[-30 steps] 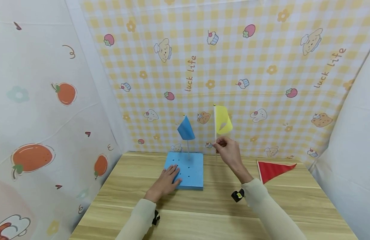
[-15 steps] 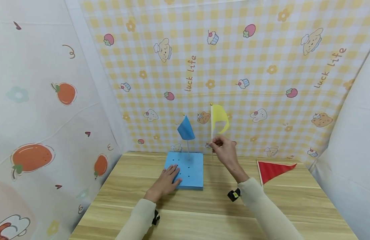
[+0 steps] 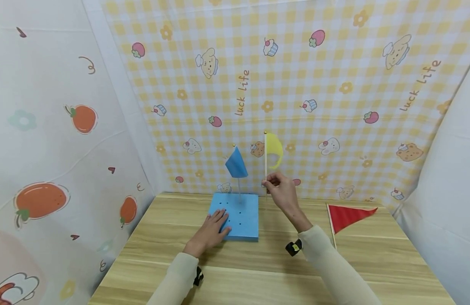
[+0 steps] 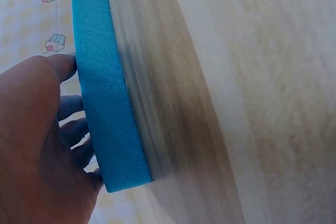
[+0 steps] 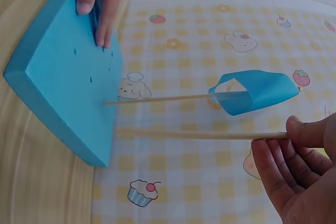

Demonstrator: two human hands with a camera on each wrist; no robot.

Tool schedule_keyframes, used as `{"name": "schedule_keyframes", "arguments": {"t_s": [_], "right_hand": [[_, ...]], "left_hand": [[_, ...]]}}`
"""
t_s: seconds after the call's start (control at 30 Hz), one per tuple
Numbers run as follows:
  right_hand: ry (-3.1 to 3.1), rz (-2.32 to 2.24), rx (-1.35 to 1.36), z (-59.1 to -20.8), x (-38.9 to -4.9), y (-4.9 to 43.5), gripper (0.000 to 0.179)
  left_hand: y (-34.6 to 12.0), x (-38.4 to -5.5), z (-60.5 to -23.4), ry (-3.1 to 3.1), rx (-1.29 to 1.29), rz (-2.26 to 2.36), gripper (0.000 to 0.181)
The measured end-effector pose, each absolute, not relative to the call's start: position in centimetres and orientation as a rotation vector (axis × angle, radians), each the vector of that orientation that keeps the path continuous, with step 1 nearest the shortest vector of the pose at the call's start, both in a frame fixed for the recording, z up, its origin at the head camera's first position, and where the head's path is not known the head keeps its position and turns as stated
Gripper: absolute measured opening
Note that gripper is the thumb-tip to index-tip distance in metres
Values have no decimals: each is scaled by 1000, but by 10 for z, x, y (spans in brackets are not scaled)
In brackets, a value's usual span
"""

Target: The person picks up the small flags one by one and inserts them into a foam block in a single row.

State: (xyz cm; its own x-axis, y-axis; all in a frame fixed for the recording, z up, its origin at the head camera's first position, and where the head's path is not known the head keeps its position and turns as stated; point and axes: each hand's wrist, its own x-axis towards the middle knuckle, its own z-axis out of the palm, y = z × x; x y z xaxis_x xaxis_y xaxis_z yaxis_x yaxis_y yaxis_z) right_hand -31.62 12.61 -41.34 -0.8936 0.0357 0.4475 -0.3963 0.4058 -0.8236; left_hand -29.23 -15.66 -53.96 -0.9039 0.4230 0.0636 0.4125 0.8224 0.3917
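In the head view a blue foam block [image 3: 247,228] with small holes in its top lies on the table. My left hand [image 3: 209,232] rests on its left side with straight fingers; the left wrist view has that hand [image 4: 44,129] against the block's side [image 4: 105,87]. A blue flag [image 3: 236,164] stands upright in the block, its stick [image 5: 157,99] entering a hole near the back. To the right of the block, my right hand [image 3: 283,192] pinches the stick of a yellow flag [image 3: 273,146] between thumb and fingers. That stick [image 5: 210,135] stays upright, its lower end apart from the holes.
A red triangular flag [image 3: 349,217] lies on the wooden table [image 3: 235,279] at the right, partly behind the right sleeve [image 3: 326,254]. A checked cloth [image 3: 296,76] hangs behind the table, with cloth walls on both sides.
My right hand has moved left toward the block with the yellow flag, whose cloth has swung and curled. The left hand, the block and the blue flag have stayed in place.
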Motion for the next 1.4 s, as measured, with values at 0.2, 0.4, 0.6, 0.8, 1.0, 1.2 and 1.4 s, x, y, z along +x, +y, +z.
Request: {"name": "schedule_keyframes", "arguments": {"t_s": [0.2, 0.4, 0.6, 0.8, 1.0, 1.2, 1.4], "right_hand": [[-2258, 1498, 316, -414, -316, 122, 8], [-2270, 1511, 302, -416, -316, 117, 10], [-2256, 1539, 322, -416, -315, 112, 11], [-2251, 1547, 325, -416, -317, 108, 10], [-2232, 1565, 339, -417, -319, 105, 9], [-2234, 1584, 328, -419, -321, 102, 9], [-2235, 1562, 338, -421, -322, 98, 10]], "left_hand": [[-156, -292, -539, 2974, 675, 644, 63], [-155, -293, -540, 2981, 668, 634, 63], [-156, -293, -540, 2981, 669, 638, 63], [-156, -293, -540, 2977, 670, 646, 63], [-156, -292, -539, 2970, 676, 655, 62], [-157, -292, -539, 2967, 677, 650, 62], [-156, -292, -538, 2962, 668, 660, 61]]}}
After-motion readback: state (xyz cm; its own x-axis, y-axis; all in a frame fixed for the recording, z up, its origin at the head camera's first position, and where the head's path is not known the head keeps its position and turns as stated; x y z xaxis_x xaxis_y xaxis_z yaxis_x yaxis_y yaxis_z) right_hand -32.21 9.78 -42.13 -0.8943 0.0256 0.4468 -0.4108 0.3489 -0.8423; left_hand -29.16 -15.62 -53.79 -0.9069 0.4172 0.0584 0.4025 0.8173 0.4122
